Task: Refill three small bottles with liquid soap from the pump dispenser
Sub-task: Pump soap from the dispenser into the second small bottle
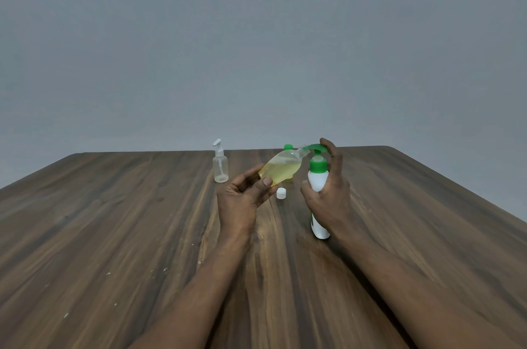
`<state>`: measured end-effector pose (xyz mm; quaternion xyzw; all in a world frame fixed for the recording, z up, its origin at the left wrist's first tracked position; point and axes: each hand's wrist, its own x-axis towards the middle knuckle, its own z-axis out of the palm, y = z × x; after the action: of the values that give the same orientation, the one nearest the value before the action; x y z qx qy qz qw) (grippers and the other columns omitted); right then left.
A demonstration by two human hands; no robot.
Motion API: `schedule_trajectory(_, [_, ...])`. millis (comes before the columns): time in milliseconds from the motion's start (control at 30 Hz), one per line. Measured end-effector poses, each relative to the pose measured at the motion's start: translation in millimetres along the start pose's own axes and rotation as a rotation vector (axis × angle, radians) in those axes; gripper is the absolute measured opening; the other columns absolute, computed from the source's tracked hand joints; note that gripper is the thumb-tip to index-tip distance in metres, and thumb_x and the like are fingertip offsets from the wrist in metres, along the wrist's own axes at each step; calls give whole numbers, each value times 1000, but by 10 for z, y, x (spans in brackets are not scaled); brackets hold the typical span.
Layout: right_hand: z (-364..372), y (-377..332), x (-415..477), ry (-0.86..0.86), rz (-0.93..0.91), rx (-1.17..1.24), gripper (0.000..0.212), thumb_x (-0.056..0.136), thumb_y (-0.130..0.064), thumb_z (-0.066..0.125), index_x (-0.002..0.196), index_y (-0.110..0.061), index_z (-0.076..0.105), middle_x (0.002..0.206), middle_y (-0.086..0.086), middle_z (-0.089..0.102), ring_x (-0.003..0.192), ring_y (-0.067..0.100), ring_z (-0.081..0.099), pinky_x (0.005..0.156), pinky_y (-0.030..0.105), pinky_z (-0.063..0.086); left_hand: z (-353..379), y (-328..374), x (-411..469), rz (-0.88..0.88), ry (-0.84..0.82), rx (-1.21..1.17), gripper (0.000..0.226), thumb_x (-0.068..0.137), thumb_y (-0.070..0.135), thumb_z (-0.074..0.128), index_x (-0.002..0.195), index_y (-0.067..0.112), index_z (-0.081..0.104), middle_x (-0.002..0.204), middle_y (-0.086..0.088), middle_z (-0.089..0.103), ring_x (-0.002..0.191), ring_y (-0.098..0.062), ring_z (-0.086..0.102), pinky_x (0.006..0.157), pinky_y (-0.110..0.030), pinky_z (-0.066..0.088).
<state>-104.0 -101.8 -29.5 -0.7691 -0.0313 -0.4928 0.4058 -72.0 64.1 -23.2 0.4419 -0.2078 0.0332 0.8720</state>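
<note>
Yellow soap [282, 173] half-fills the tilted bottle [288, 156] pinched in the left hand [245, 192], neck at the dispenser's [318, 180] green pump head [315, 146].
Right hand [329, 197] wraps the white dispenser, forefinger on the head. White cap [281, 194] lies on the wooden worktop [114, 220] between the hands; green-capped bottle [288, 146] stands behind, clear pump bottle [220, 167] further left.

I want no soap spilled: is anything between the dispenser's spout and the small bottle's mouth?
Nothing visible does. The left hand tilts the small bottle with its open neck right at the dispenser spout; the white cap lies apart on the table.
</note>
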Motion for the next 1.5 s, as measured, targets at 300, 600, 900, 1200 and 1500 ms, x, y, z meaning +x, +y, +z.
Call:
schedule_trajectory(300, [13,24,5,34,4,1,76,77,-10,66,141,-39,38,115,-34,57,90,-7,62,67,2,42,-11,-3,-4,-3,5,11,28,84,-10,70,111,-2,72,101,-17,77,93,-27,75,73,-30,62])
schedule_trajectory(600, [8,-31,5,2,-6,33,71,75,-30,58,139,-48,35,114,-35,57,90,-6,62,67,1,40,-16,-8,2,-9,20,16,29,84,-10,70,112,-2,72,102,-17,76,95,-29,75,72,-30,62])
schedule_trajectory(900, [12,11,10,19,-5,11,75,77,-19,64,143,-40,36,118,-28,59,93,-3,63,71,2,42,-9,-12,-1,6,9,16,27,83,-10,70,109,-1,73,99,-17,77,92,-27,75,72,-30,61])
schedule_trajectory(1200, [10,-37,11,2,13,49,67,75,-31,58,139,-34,40,114,-38,56,95,-10,60,70,1,40,-20,-28,-7,-9,16,64,25,85,-11,69,109,-5,70,102,-22,75,91,-27,75,77,-37,63])
schedule_trajectory(1500, [16,-39,2,-18,-28,41,81,74,-31,57,150,-44,31,128,-29,56,99,-7,62,76,1,42,1,-83,-60,-59,-14,35,21,84,-8,72,103,1,70,99,-21,76,92,-33,75,73,-32,62])
